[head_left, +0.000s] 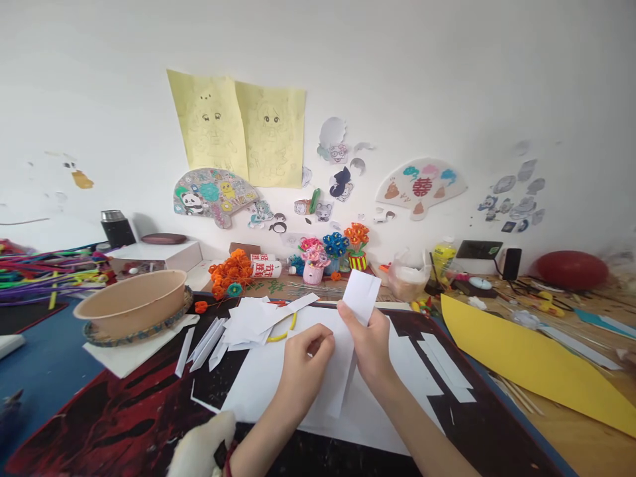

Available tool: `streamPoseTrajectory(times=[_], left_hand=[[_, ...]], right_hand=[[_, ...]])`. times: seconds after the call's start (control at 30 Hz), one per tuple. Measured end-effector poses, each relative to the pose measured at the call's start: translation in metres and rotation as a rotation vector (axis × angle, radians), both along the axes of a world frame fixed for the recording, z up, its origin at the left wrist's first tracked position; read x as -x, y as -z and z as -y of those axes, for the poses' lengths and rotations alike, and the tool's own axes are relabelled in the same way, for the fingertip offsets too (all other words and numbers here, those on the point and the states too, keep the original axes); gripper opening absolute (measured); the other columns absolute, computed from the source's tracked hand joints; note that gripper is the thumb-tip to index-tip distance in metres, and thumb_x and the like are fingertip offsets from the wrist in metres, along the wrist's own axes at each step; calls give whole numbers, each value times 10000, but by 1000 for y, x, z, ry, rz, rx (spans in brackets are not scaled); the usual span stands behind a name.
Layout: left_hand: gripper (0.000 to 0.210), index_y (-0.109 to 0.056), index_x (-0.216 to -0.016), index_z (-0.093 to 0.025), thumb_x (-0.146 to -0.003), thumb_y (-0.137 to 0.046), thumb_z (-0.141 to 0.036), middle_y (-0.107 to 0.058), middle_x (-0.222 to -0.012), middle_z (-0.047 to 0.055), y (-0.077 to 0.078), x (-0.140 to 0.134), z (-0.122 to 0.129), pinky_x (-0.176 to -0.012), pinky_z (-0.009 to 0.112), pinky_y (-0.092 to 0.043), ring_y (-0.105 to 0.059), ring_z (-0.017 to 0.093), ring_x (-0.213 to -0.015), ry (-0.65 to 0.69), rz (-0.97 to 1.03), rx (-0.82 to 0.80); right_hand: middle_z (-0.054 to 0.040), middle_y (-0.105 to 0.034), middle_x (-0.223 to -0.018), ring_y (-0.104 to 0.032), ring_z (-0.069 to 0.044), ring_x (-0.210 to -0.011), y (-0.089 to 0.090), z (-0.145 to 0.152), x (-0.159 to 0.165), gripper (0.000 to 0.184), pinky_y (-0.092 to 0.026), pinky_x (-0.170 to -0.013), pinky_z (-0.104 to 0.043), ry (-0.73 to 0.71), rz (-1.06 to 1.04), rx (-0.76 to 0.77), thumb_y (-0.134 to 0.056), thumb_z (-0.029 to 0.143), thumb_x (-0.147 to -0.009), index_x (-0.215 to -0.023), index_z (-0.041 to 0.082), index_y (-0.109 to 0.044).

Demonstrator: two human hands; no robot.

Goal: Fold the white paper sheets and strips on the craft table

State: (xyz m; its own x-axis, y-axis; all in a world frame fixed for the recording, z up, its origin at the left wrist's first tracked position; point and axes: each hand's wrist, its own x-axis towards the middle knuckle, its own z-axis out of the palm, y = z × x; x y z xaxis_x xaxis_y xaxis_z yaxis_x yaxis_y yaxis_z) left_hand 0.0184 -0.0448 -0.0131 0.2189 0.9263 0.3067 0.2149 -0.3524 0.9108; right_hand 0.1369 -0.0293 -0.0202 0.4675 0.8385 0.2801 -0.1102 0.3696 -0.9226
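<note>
A folded white paper strip (362, 291) is pinched upright between the thumb and fingers of my right hand (370, 344). More white paper hangs below that grip, down toward the sheet. My left hand (307, 361) is closed beside the strip's left edge, thumb and fingertips together; whether they pinch the paper's edge is hidden. Both hands are over a large white sheet (263, 384) on the dark red and black mat. To the left lie loose white paper pieces (248, 321) and several narrow folded strips (207, 343). Flat cut strips (447, 368) lie on the right.
A beige basin (132, 301) stands at the left, near coloured pipe cleaners (50, 278). Orange flowers (231, 271) and small flower pots (356, 260) line the back. Yellow card (536, 364) lies at the right. A white furry thing (203, 447) is by my left forearm.
</note>
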Motion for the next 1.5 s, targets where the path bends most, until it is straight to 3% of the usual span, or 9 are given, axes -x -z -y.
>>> streamPoseTrajectory(times=[0.3, 0.53, 0.7, 0.77, 0.83, 0.9, 1.0, 1.23, 1.5], left_hand=[[178, -490, -572, -173, -735, -455, -235, -452, -556, -24, -3, -4, 8, -553, 231, -311, -398, 118, -574, 125, -26, 42], [159, -535, -574, -178, -710, -455, -201, -524, -545, -16, -4, -2, 10, -569, 242, -368, -478, 134, -561, 152, -55, 60], [216, -582, -652, -184, -797, -453, -276, -605, -630, 9, -6, 7, 0, -602, 261, -393, -548, 164, -626, 18, -39, -7], [238, -602, -697, -186, -827, -458, -324, -628, -661, 16, -6, 10, -5, -607, 268, -392, -562, 174, -648, -46, -57, -25], [241, -609, -744, -185, -839, -468, -355, -644, -688, 20, -6, 12, -7, -603, 268, -389, -567, 176, -652, -69, -61, -13], [248, -604, -765, -182, -846, -472, -375, -637, -696, 16, -6, 11, -7, -594, 263, -380, -553, 169, -641, -62, -50, -6], [263, -583, -738, -180, -856, -462, -382, -583, -672, -3, -5, 10, -6, -580, 249, -359, -503, 150, -618, -64, -22, -38], [311, -491, -609, -181, -848, -462, -378, -430, -570, -39, -5, 14, -8, -543, 229, -314, -405, 125, -567, -148, 24, -57], [242, -498, -614, -181, -814, -455, -312, -468, -590, -28, -4, 8, -3, -557, 227, -326, -419, 130, -584, -120, 17, -78]], right_hand=[[-6, -619, -661, -531, -132, -567, -4, -19, -30, 353, -431, -499, -252, 260, -243, -63, -827, 381, -567, -737, 128, -650], [-91, -692, -1032, -653, -216, -812, -2, -33, -73, 537, -538, -617, -297, 469, -393, -111, -824, 348, -531, -1006, 145, -676], [-71, -707, -815, -644, -205, -671, 1, -35, -70, 403, -515, -541, -297, 319, -400, -11, -825, 318, -517, -847, 130, -688], [-51, -685, -700, -621, -195, -599, 0, -30, -52, 372, -493, -509, -289, 198, -367, 27, -845, 322, -504, -778, 125, -690], [-35, -659, -640, -598, -179, -562, -1, -21, -30, 364, -459, -484, -269, -38, -305, 103, -815, 411, -580, -768, 126, -687], [-45, -666, -661, -609, -194, -604, -2, -11, -11, 386, -471, -527, -284, -215, -267, 123, -755, 487, -660, -784, 129, -681], [-57, -689, -781, -615, -205, -727, -2, 1, 8, 369, -484, -632, -297, -335, -115, 57, -707, 485, -726, -852, 139, -682], [-43, -664, -786, -584, -187, -743, 1, 7, 16, 332, -464, -656, -286, -381, 32, 70, -697, 441, -749, -867, 132, -670], [20, -565, -661, -506, -136, -620, -2, 12, 22, 307, -410, -556, -241, -306, -63, 97, -722, 431, -720, -743, 158, -584]])
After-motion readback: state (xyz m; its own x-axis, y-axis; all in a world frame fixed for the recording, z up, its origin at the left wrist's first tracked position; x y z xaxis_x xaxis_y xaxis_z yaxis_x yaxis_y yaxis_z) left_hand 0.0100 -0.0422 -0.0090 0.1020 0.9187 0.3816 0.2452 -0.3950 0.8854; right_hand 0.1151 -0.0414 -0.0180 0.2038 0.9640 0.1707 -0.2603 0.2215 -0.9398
